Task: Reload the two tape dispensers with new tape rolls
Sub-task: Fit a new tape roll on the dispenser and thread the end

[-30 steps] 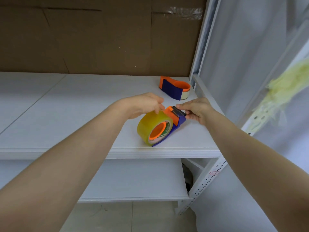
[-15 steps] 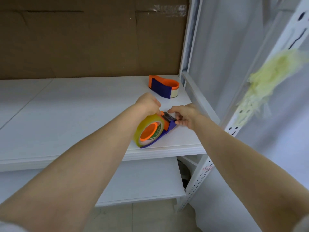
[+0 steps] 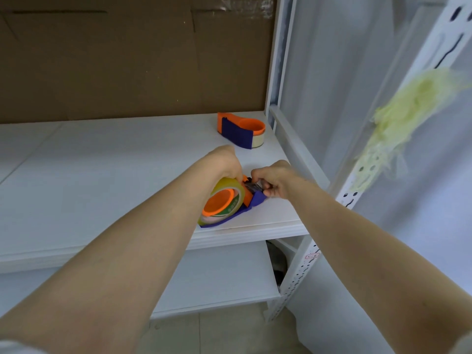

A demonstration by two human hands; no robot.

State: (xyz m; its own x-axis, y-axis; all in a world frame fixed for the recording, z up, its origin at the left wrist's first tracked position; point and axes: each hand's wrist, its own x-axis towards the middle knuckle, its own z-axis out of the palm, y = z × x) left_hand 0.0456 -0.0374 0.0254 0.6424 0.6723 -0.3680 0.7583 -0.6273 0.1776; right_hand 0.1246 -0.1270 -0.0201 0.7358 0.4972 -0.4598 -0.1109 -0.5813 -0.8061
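Here the right hand [image 3: 274,178] is pinched narrowly at the metal cutter end of the near orange-and-blue plastic tape dispenser [image 3: 251,198], fingers closed on what is probably the tape's free end, though the strip itself is too small to make out. The left hand [image 3: 226,163] curls over the top of the yellowish clear tape roll [image 3: 224,200], holding it steady on the dispenser's orange hub. This dispenser lies near the front edge of the white shelf board [image 3: 102,175]. Its roll looks seated, so only threading remains, I judge. Well behind, near the shelf's back right corner, the second orange-and-blue dispenser [image 3: 241,130] lies untouched with a thin, nearly spent roll; its reload seems still to come.
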